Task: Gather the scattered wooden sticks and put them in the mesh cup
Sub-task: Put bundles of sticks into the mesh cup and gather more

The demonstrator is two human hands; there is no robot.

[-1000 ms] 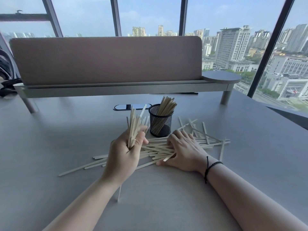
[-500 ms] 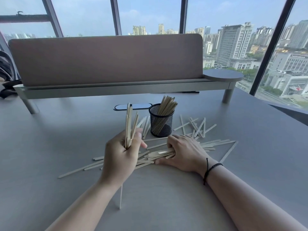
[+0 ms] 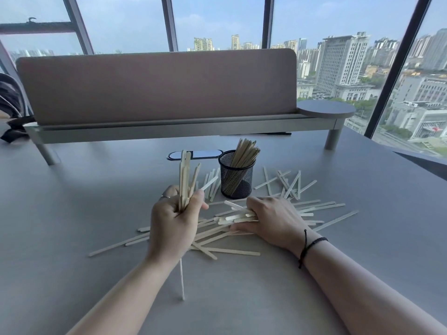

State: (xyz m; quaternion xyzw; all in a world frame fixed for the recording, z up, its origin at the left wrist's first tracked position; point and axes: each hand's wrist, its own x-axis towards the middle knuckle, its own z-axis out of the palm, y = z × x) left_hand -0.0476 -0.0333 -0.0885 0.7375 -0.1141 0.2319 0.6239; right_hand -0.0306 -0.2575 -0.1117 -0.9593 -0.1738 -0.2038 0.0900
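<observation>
Hands gripping flat wooden sticks (image 3: 185, 180), black mesh cup (image 3: 236, 178)

Bare forearms, black cord bracelet (image 3: 312, 245), apparently silver ring (image 3: 166, 196)

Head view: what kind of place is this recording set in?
Most likely a high-rise office: a grey desk with a privacy screen on a raised shelf, floor-to-ceiling windows overlooking city towers, and a mesh cup.

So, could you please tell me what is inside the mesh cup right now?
The mesh cup holds a bundle of wooden sticks leaning right, tops above the rim. Their lower parts show dimly through the mesh; the cup's bottom cannot be made out.
</observation>
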